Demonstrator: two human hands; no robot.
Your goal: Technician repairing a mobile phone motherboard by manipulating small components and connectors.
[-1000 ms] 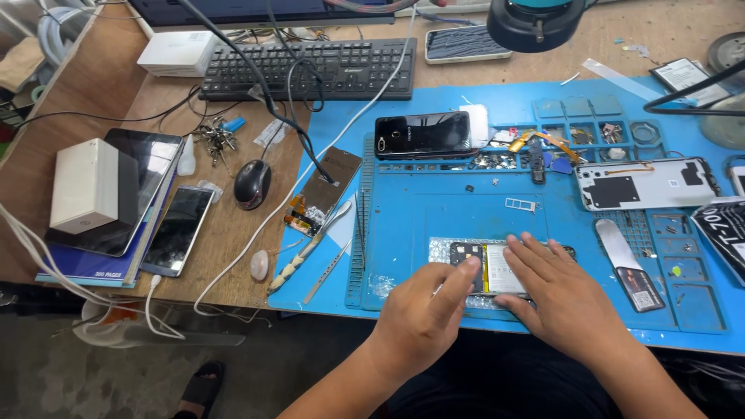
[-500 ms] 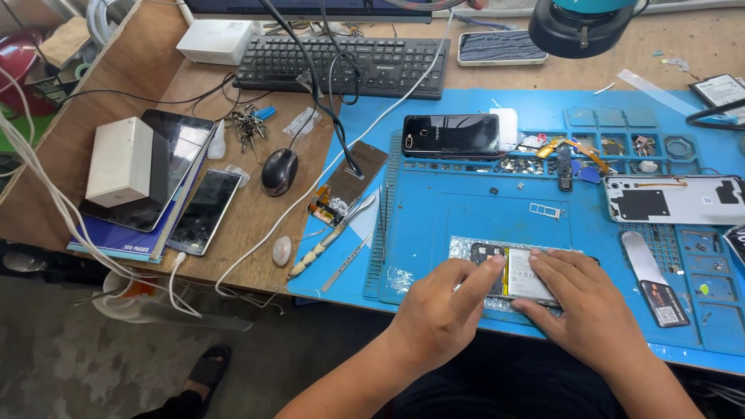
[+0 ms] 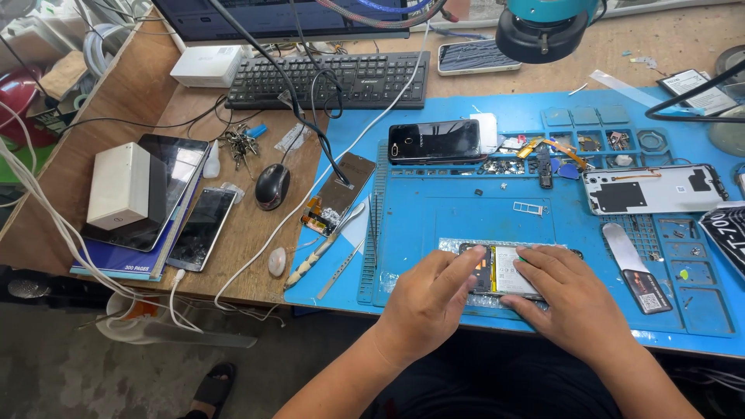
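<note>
**Two hands flat on the opened phone**

Both of your hands were down on the opened phone point(image 3: 504, 271). It lay near the front edge of the blue repair mat point(image 3: 466, 225), with its pale battery showing between them. Your left hand point(image 3: 427, 299) had its fingers laid across the phone's left end. Your right hand point(image 3: 570, 302) covered the right end, palm down. Neither hand was clamped; they looked to be pressing, not gripping.

My read is you were seating or steadying the insides. Whatever came next called for even pressure and no prying at the battery.

Further out on the mat sat a small card tray point(image 3: 529, 208), a white back cover point(image 3: 656, 188) and a black phone point(image 3: 434, 141). The mouse point(image 3: 272, 186) was off to the left.
</note>
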